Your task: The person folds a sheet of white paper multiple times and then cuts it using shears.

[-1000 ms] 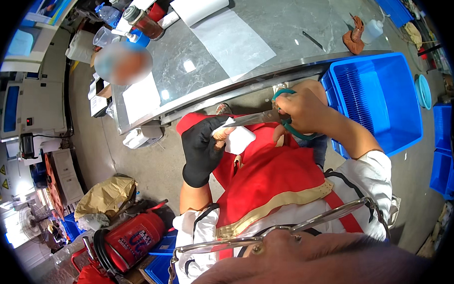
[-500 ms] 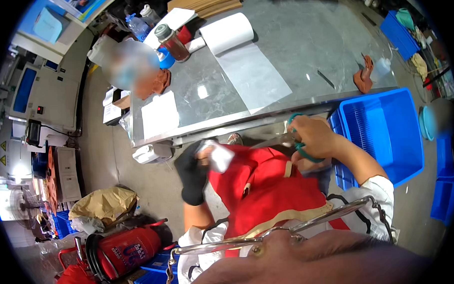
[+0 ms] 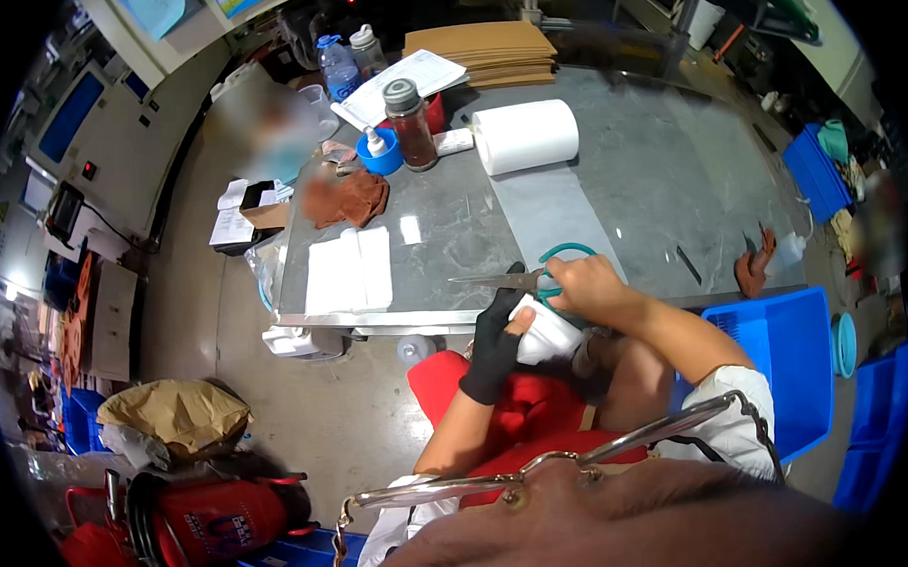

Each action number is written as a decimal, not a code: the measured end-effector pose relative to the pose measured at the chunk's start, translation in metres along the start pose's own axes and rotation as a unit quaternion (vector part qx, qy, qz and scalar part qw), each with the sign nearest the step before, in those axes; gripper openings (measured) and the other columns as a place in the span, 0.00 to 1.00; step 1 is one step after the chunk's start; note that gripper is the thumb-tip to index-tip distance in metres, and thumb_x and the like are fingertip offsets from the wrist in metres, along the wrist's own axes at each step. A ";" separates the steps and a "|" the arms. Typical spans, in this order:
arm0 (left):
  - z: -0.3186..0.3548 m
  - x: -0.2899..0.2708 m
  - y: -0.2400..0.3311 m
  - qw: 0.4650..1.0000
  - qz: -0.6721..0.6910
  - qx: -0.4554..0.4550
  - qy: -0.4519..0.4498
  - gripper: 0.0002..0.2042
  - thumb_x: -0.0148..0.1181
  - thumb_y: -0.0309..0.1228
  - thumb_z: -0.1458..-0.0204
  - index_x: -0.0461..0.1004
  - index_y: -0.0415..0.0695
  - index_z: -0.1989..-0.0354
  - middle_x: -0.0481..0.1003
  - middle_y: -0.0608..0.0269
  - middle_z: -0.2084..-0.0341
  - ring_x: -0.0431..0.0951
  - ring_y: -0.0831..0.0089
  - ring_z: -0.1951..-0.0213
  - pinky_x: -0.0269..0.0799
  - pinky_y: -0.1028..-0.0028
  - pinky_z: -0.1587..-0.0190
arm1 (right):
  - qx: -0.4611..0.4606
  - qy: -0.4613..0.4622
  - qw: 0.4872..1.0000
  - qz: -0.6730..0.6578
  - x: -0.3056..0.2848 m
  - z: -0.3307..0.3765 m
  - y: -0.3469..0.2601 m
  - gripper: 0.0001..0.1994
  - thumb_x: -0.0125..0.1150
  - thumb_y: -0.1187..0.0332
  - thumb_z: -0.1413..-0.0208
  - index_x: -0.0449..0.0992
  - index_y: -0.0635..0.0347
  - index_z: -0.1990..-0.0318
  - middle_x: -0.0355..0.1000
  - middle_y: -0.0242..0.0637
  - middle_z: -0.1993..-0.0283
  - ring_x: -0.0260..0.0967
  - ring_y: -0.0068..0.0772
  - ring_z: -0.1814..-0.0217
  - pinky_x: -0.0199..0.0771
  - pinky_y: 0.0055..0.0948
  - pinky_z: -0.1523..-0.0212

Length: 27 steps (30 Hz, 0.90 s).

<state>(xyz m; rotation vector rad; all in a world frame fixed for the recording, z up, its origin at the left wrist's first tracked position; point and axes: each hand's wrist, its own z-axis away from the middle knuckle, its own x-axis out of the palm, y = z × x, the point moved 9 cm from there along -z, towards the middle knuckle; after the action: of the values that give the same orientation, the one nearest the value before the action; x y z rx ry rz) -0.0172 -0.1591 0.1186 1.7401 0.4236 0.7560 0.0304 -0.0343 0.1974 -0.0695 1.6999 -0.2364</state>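
Note:
My left hand (image 3: 493, 347), in a black glove with bare fingertips, is closed on a folded white sheet (image 3: 547, 333) near the table's front edge. My right hand (image 3: 591, 283) grips scissors (image 3: 504, 280) by their green handles. Their blades point left, just above the gloved hand, and look nearly together. A red garment (image 3: 513, 411) covers my lap below the hands. Beyond the right hand, a thin white strip (image 3: 557, 220) runs over the table from a large white roll (image 3: 527, 137). Whether that strip joins the sheet in my left hand is hidden.
The grey table (image 3: 452, 239) carries white papers (image 3: 349, 270), brown cloth (image 3: 356, 199), a brown bottle (image 3: 409, 125) and stacked cardboard (image 3: 481, 53). Blue crates (image 3: 781, 342) stand at the right. A red fire extinguisher (image 3: 217, 522) lies at the lower left.
Both hands have come up from the lap to the table's front edge and closer together. The scissors now lie above the left hand. The whole view has shifted.

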 end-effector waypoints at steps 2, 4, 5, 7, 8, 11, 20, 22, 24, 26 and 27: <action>-0.024 0.003 0.007 0.972 0.218 -0.074 0.049 0.21 0.49 0.31 0.42 0.63 0.36 0.41 0.74 0.58 0.59 0.74 0.72 0.60 0.70 0.75 0.57 | -0.014 -0.003 0.999 -0.029 0.007 -0.019 -0.003 0.19 0.66 0.62 0.58 0.71 0.65 0.62 0.73 0.49 0.73 0.72 0.53 0.68 0.71 0.44 0.66; -0.041 -0.008 -0.001 0.983 0.167 -0.067 0.040 0.19 0.50 0.37 0.41 0.69 0.36 0.48 0.75 0.61 0.63 0.75 0.74 0.61 0.70 0.75 0.59 | -0.020 -0.035 0.999 -0.028 0.014 -0.033 0.009 0.18 0.65 0.63 0.57 0.70 0.65 0.61 0.74 0.50 0.71 0.73 0.51 0.66 0.72 0.43 0.67; -0.047 -0.009 0.001 0.990 0.127 -0.050 0.018 0.19 0.50 0.38 0.41 0.69 0.36 0.48 0.75 0.61 0.63 0.75 0.74 0.61 0.70 0.75 0.58 | -0.022 -0.050 0.998 -0.027 0.015 -0.039 0.014 0.18 0.64 0.64 0.57 0.70 0.64 0.61 0.74 0.51 0.69 0.74 0.49 0.65 0.72 0.42 0.67; -0.064 -0.002 0.011 0.996 0.080 -0.012 0.023 0.20 0.52 0.37 0.42 0.67 0.37 0.45 0.74 0.58 0.59 0.72 0.75 0.58 0.67 0.73 0.54 | 0.010 -0.115 0.993 0.009 0.025 -0.047 0.028 0.18 0.65 0.67 0.58 0.68 0.64 0.60 0.74 0.51 0.66 0.73 0.52 0.62 0.73 0.42 0.65; -0.073 0.001 0.006 0.998 0.059 -0.012 0.015 0.21 0.52 0.38 0.42 0.66 0.37 0.45 0.74 0.58 0.59 0.71 0.74 0.57 0.67 0.73 0.53 | 0.023 -0.132 0.991 0.030 0.030 -0.048 0.036 0.18 0.66 0.68 0.59 0.68 0.64 0.60 0.74 0.51 0.66 0.73 0.52 0.62 0.72 0.43 0.64; -0.091 -0.007 -0.016 0.993 0.103 -0.040 0.042 0.25 0.51 0.44 0.42 0.64 0.36 0.43 0.74 0.56 0.58 0.72 0.71 0.56 0.67 0.71 0.53 | 0.026 -0.152 0.987 0.035 0.029 -0.059 0.049 0.21 0.67 0.71 0.60 0.67 0.62 0.57 0.74 0.49 0.67 0.72 0.53 0.63 0.72 0.44 0.65; -0.104 -0.043 -0.047 0.970 0.181 -0.089 0.138 0.27 0.50 0.47 0.41 0.66 0.34 0.44 0.72 0.59 0.57 0.71 0.72 0.55 0.66 0.73 0.52 | -0.027 0.032 0.994 0.097 -0.072 -0.155 0.068 0.16 0.68 0.66 0.61 0.75 0.61 0.63 0.73 0.46 0.67 0.70 0.52 0.63 0.68 0.43 0.64; -0.102 -0.039 -0.048 0.976 0.136 -0.130 0.108 0.27 0.53 0.49 0.43 0.70 0.35 0.48 0.73 0.62 0.61 0.71 0.74 0.59 0.66 0.75 0.56 | -0.010 0.068 0.990 0.124 -0.085 -0.204 0.091 0.14 0.67 0.68 0.61 0.76 0.63 0.64 0.73 0.47 0.67 0.69 0.53 0.60 0.67 0.44 0.62; -0.100 -0.025 -0.048 0.977 0.115 -0.165 0.064 0.25 0.53 0.48 0.44 0.71 0.36 0.50 0.73 0.63 0.64 0.71 0.75 0.62 0.66 0.75 0.58 | 0.046 0.052 0.983 0.168 -0.083 -0.250 0.121 0.13 0.67 0.70 0.60 0.76 0.62 0.65 0.74 0.47 0.65 0.70 0.51 0.59 0.69 0.43 0.60; -0.100 -0.023 -0.054 0.976 0.109 -0.176 0.066 0.22 0.54 0.47 0.45 0.74 0.38 0.56 0.73 0.65 0.69 0.70 0.77 0.66 0.66 0.76 0.62 | 0.021 0.041 0.976 0.213 -0.070 -0.296 0.126 0.14 0.69 0.70 0.62 0.77 0.62 0.65 0.74 0.47 0.67 0.73 0.49 0.59 0.72 0.42 0.60; -0.100 -0.026 -0.056 0.975 0.112 -0.183 0.066 0.21 0.54 0.47 0.44 0.74 0.38 0.57 0.73 0.66 0.70 0.70 0.77 0.67 0.66 0.76 0.63 | 0.024 0.007 0.974 0.227 -0.060 -0.316 0.120 0.14 0.69 0.69 0.61 0.77 0.62 0.65 0.75 0.47 0.66 0.73 0.49 0.59 0.73 0.42 0.60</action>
<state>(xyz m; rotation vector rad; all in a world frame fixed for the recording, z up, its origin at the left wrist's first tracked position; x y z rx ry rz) -0.0986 -0.0869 0.0744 1.4081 0.1629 1.0456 -0.2618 0.1306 0.2718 0.3553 1.6750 0.0642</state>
